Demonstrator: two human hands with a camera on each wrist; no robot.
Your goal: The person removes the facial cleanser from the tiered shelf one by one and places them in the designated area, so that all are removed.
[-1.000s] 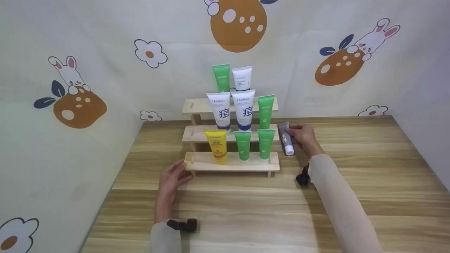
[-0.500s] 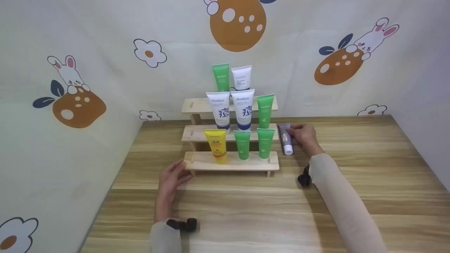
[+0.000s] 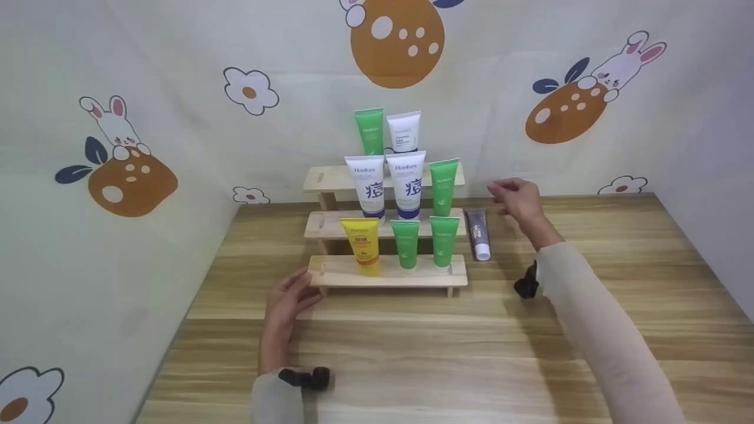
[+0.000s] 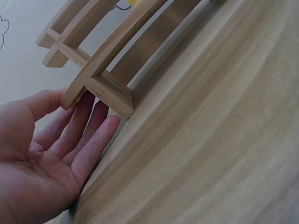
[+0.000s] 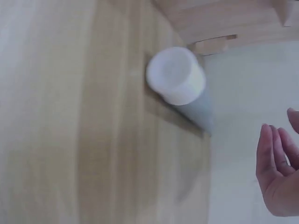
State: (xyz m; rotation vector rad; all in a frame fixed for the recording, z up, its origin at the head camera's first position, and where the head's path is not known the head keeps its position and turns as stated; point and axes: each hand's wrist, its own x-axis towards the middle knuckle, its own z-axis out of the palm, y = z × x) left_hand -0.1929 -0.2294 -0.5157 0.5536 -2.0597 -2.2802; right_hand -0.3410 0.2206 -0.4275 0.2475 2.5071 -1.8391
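A three-tier wooden display rack (image 3: 412, 279) stands on the table with cosmetic tubes upright on its steps. My left hand (image 3: 285, 303) holds the left end of its lowest board, thumb on top and fingers underneath, as the left wrist view shows on the rack (image 4: 105, 63). A grey tube (image 3: 478, 231) with a white cap lies on the table just right of the rack, cap towards me. My right hand (image 3: 521, 203) is raised behind and to the right of that tube, fingers loosely bent, holding nothing. In the right wrist view the white cap (image 5: 173, 74) is blurred.
A yellow tube (image 3: 362, 247) and two green ones, including a green tube (image 3: 406, 244), stand on the lowest step. The middle step bears two white tubes and a green tube (image 3: 443, 187). Behind them, a green and a white tube (image 3: 404, 131) are partly hidden. A patterned curtain (image 3: 294, 135) hangs behind.
My right hand has let go of the grey tube and moved up, back and slightly right. The tube stays lying beside the rack. My left hand has not moved.
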